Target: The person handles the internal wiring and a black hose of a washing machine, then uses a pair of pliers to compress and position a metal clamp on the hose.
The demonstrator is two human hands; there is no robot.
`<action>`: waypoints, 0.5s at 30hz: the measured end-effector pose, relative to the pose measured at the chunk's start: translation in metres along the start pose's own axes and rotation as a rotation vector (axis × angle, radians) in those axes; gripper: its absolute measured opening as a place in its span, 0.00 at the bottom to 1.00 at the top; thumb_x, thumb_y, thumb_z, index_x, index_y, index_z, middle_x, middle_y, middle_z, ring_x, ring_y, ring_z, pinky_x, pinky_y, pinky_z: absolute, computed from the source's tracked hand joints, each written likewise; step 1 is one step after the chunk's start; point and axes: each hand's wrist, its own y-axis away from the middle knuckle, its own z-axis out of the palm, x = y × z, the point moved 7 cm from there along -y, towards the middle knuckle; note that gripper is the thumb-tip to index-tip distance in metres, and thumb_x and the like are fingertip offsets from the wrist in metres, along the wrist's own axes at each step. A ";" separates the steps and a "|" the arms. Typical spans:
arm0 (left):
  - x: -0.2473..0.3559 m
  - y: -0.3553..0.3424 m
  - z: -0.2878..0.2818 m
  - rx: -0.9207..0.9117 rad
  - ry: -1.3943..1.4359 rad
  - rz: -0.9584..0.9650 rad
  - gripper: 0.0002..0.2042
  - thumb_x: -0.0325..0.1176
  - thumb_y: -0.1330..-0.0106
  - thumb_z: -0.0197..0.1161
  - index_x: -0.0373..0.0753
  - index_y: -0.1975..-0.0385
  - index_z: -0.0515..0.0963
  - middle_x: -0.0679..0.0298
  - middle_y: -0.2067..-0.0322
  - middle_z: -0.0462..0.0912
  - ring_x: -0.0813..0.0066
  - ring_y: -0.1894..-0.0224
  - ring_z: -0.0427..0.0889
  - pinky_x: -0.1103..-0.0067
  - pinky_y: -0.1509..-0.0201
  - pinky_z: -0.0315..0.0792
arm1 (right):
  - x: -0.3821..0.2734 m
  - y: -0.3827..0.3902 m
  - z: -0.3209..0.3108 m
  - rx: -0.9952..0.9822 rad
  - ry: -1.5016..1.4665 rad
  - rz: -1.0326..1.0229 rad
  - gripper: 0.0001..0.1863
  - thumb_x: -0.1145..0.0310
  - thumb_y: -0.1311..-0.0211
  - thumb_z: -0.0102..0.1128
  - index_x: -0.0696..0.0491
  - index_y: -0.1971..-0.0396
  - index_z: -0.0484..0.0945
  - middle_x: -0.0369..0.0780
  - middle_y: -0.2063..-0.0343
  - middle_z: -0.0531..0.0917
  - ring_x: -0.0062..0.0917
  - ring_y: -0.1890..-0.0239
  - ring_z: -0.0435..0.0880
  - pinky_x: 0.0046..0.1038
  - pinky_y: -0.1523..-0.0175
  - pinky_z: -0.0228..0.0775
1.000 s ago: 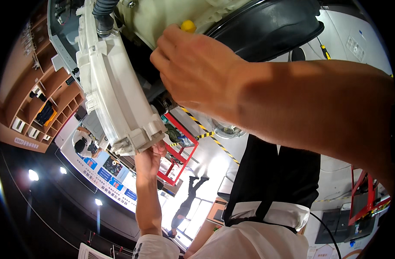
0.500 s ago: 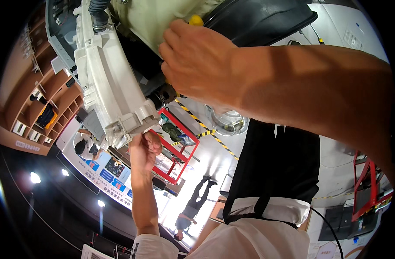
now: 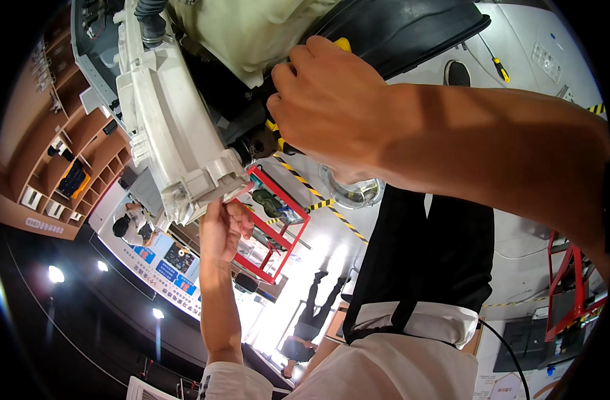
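Note:
My right hand [image 3: 335, 100] is closed around pliers with yellow and black handles [image 3: 343, 45]; the fingers hide most of the tool. The head of the pliers is at a dark hose end [image 3: 245, 150], beside the lower end of a long white plastic housing [image 3: 168, 113]; its exact grip is hard to make out. My left hand [image 3: 226, 230] is under that lower end, fingers curled and fingertips against the plastic. Whether it pinches anything there is hidden. A pale rounded tub [image 3: 245, 33] lies behind the housing.
A grey corrugated hose [image 3: 151, 23] meets the housing's top. Right of the tub is a large black rounded part [image 3: 411, 30]. A screwdriver [image 3: 501, 69] lies on the floor. Beyond are a clear round bowl-shaped part [image 3: 351, 190], a red-framed cart [image 3: 278, 227] and a standing person [image 3: 308, 327].
My right hand has moved a little to the right with the pliers, showing more of their handles near the hose. My left hand stays under the housing. The person in the background has shifted.

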 end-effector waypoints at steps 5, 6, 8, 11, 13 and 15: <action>-0.002 -0.004 0.001 -0.051 -0.006 0.027 0.32 0.56 0.31 0.34 0.28 0.50 0.69 0.65 0.89 0.70 0.80 0.89 0.66 0.85 0.87 0.61 | -0.002 0.006 -0.001 0.157 0.049 -0.005 0.24 0.62 0.79 0.72 0.54 0.73 0.77 0.36 0.74 0.73 0.27 0.67 0.72 0.25 0.63 0.59; -0.001 -0.005 0.002 -0.062 0.006 0.029 0.32 0.55 0.31 0.34 0.28 0.50 0.69 0.65 0.89 0.70 0.80 0.89 0.66 0.85 0.86 0.61 | -0.003 0.007 -0.002 0.194 0.050 -0.007 0.24 0.62 0.78 0.71 0.54 0.73 0.77 0.36 0.74 0.73 0.27 0.67 0.72 0.26 0.63 0.59; -0.001 -0.004 0.002 -0.093 0.036 0.033 0.32 0.55 0.31 0.34 0.28 0.49 0.69 0.64 0.89 0.70 0.80 0.89 0.66 0.85 0.86 0.61 | -0.002 0.013 -0.002 0.258 -0.023 0.016 0.22 0.64 0.75 0.70 0.54 0.73 0.76 0.37 0.74 0.72 0.27 0.67 0.71 0.26 0.63 0.58; -0.003 -0.002 0.002 -0.168 0.098 0.038 0.31 0.55 0.31 0.34 0.29 0.49 0.68 0.64 0.87 0.70 0.79 0.88 0.66 0.85 0.85 0.62 | -0.003 0.014 0.006 0.134 -0.092 0.058 0.19 0.67 0.70 0.68 0.55 0.72 0.76 0.38 0.74 0.72 0.28 0.67 0.71 0.27 0.63 0.57; -0.004 -0.002 0.000 -0.217 0.150 0.034 0.30 0.54 0.30 0.35 0.29 0.47 0.67 0.63 0.85 0.71 0.78 0.85 0.67 0.83 0.83 0.63 | -0.003 0.013 0.011 0.068 -0.110 0.068 0.18 0.68 0.69 0.66 0.55 0.71 0.77 0.38 0.74 0.72 0.28 0.67 0.71 0.28 0.64 0.57; -0.003 -0.001 0.005 -0.289 0.190 0.075 0.28 0.50 0.30 0.37 0.29 0.46 0.65 0.60 0.79 0.74 0.76 0.78 0.72 0.82 0.75 0.69 | -0.002 0.013 0.012 0.094 -0.111 0.056 0.18 0.68 0.69 0.66 0.56 0.71 0.77 0.39 0.74 0.72 0.28 0.67 0.70 0.28 0.64 0.56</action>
